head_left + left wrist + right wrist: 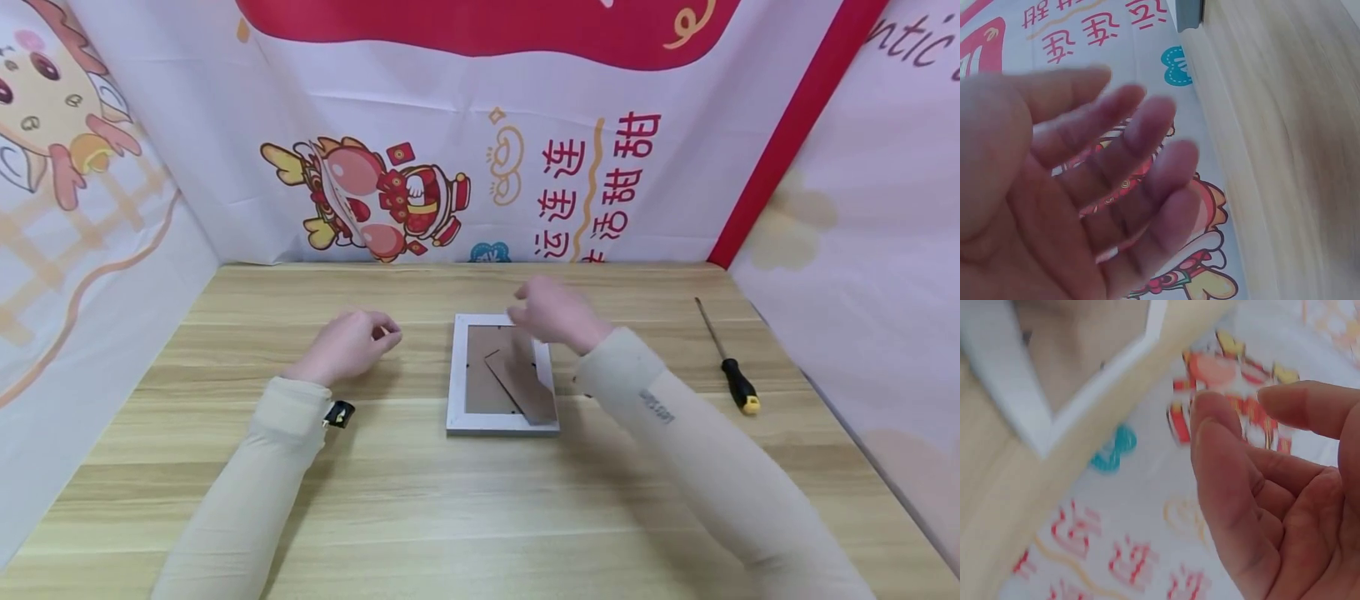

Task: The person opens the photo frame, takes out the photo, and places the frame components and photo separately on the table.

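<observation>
A white picture frame [456, 375] lies face down on the wooden table, its brown backing board [483, 392] and slanted stand leg [525, 387] facing up. Over its upper right corner hovers my right hand [558, 315]; the right wrist view shows loosely bent fingers [1222, 475] with a gap to the thumb and nothing held. To the left of the frame, apart from it, is my left hand [347, 343]. Its fingers [1141, 169] are relaxed and slightly curved, the palm bare in the left wrist view.
A screwdriver [738, 385] with a black and yellow handle lies near the table's right edge. Printed white cloth [465, 150] hangs along the back and both sides of the table [420, 517]. A small black item [340, 414] is at the left cuff.
</observation>
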{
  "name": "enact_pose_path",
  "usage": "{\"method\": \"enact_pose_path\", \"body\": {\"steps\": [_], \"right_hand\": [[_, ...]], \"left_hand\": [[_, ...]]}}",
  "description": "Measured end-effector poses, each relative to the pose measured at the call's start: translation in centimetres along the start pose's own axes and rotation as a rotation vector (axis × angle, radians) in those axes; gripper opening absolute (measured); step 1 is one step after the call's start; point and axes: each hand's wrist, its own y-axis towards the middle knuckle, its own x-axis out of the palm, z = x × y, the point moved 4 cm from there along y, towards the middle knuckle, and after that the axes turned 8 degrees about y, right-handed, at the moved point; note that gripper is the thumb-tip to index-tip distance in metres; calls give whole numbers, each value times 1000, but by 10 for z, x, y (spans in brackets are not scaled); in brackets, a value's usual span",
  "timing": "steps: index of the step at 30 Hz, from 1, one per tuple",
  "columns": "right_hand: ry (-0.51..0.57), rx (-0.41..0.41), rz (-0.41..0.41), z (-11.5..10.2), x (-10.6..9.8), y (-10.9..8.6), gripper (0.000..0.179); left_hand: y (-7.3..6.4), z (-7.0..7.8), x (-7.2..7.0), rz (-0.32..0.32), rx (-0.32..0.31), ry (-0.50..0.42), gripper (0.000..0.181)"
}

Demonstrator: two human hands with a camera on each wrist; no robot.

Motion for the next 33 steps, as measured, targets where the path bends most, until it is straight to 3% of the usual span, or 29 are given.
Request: {"method": "enact_pose_path", "body": {"steps": [6,9,15,20,24,30,33], "right_hand": [[82,-11,33,46,-45,-18,50],[76,-16,64,74,-62,-31,50],[58,16,99,142,-81,-52,51],[24,38,106,203,-89,-65,52],[-18,81,107,244,-87,-73,54],[-46,215,62,288,-72,-77,56],[-50,235,46,299,-66,-80,53]], "left_hand": [[-2,18,10,-104,65,-39,35],[-3,29,14,-113,94,-55,41],[-6,47,23,-124,205,8,63],[-9,55,32,-164,281,56,95],[-11,58,43,-228,283,80,119],[-12,62,54,-300,255,100,124],[-12,65,56,-322,243,106,121]]}}
